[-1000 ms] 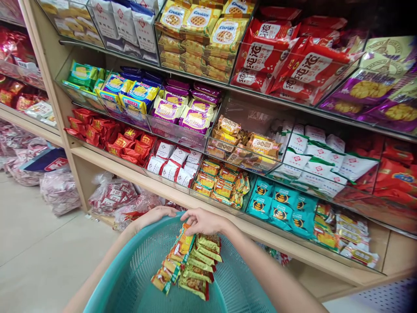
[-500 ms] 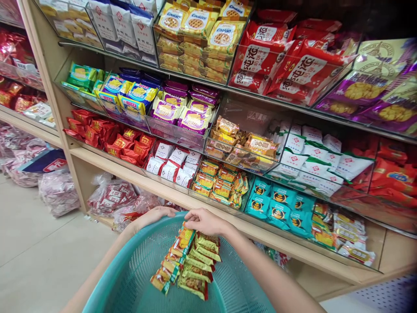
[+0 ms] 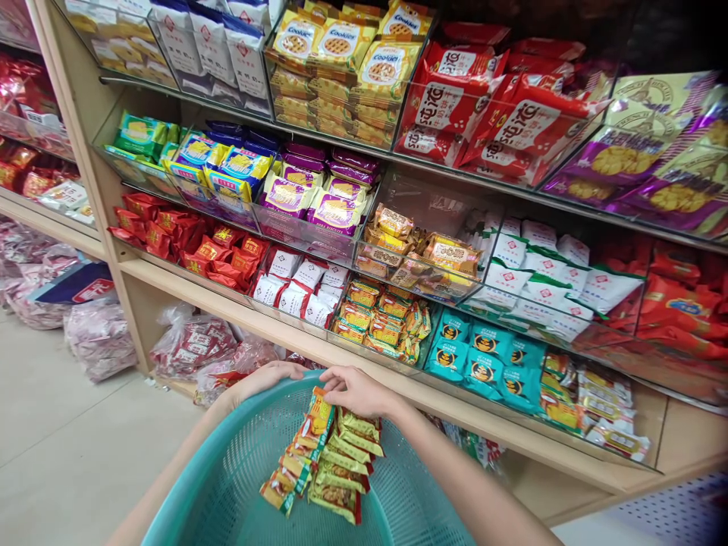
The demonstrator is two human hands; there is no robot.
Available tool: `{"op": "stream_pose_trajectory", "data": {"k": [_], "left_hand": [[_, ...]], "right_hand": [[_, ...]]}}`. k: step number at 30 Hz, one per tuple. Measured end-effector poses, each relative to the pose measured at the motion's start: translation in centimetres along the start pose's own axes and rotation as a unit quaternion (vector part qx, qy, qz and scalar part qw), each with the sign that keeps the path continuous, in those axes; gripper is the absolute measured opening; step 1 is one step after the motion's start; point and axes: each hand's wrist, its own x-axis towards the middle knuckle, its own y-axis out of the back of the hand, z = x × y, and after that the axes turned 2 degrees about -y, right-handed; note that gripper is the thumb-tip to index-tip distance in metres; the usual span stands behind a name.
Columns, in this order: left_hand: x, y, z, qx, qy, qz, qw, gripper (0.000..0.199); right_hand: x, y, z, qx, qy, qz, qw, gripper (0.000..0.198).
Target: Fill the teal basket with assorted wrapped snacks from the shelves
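Basket point(image 3: 239, 447) of turquoise mesh, viewed from above, with clock directions taken from its middle. Changed within the last second: shelf unit point(image 3: 80, 129) displaced slightly leftward in view, and right fingers shifted a little at the upper end of the orange packets point(image 3: 315, 425); layout inside the basket otherwise the same, as far as visible. Meaning for the work in hand, by judgement: a small adjustment, with no packet evidently added or removed. Left hand point(image 3: 267, 377) at 11 o'clock, fingers curled over the rim and gripping it, forearm running down outside the wall toward 8 o'clock. Right hand point(image 3: 356, 389) at 1 o'clock, palm turned down, fingers bent, thumb close to the topmost orange packet, forearm reaching in from 4 o'clock; pinch or mere touch impossible to tell. Orange packets inside the basket, in an overlapping, slanting row from 12 toward 8 o'clock; gold packets point(image 3: 346, 455) just beside, on the 3 o'clock side of that row. Beyond the rim, in clear compartments: white-and-red packets point(image 3: 310, 277) at 12 o'clock, orange-and-yellow packets point(image 3: 384, 322) at 1 o'clock, teal packets point(image 3: 483, 364) at 2 o'clock.
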Motion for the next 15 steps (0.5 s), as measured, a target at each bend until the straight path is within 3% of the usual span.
{"op": "stream_pose_trajectory", "data": {"k": [15], "left_hand": [[0.3, 0.2, -0.8, -0.023, 0.001, 0.015, 1.0, 0.035]], "right_hand": [[-0.2, -1.1, 0.4, -0.019, 0.012, 0.026, 0.999, 0.023]]}}
